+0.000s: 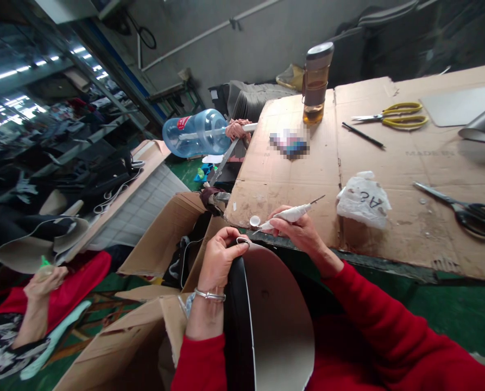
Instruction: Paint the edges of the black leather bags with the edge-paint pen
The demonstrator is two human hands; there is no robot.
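My left hand (pixel 216 258) is closed on the top edge of a curved black panel with a beige inner side (pixel 281 309), which stands upright at my lap. A small white-edged loop shows at the fingertips; I cannot tell if it is part of the panel. My right hand (pixel 301 231) grips a slim tool with a white wrapped handle (pixel 293 213). One thin point of it aims at the left fingertips, while a dark metal spike sticks out at the other end. Beside them a small white round cap (pixel 254 221) lies at the table's edge.
The cardboard-covered table (pixel 283 179) bears yellow-handled scissors (pixel 403 115), a black pencil (pixel 363 135), black scissors (pixel 470 212), a crumpled white bag (pixel 363 201) and a drink bottle (pixel 316 84). Left are a large water jug (pixel 197 133), open cartons (pixel 164 233) and another person's hand (pixel 44 282).
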